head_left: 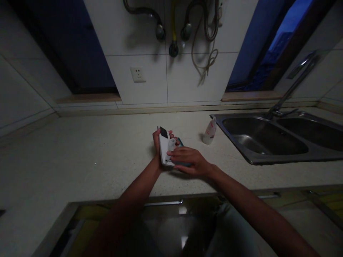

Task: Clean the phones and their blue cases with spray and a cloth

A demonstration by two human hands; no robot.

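Over the counter, my left hand (pixel 157 142) is closed around a white flat device (pixel 163 151) with a dark rectangular panel at its far end. The device is tilted. A clear, rounded piece (pixel 171 144) lies against its right side, and left-hand fingertips show beyond it. My right hand (pixel 191 160) reaches in from the right, fingers together, their tips touching the clear piece. A greyish part shows between its thumb and fingers; what it belongs to is unclear. Behind the hands, the edge of a teal thing (pixel 180 142) shows, mostly hidden.
A small white bottle or pouch with red print (pixel 209 132) stands right of my hands. Beyond it is a steel double sink (pixel 250 157) with a faucet (pixel 289 84). The pale counter (pixel 80 157) runs along a tiled wall with pipes, a hanging cord and a socket (pixel 138 74).
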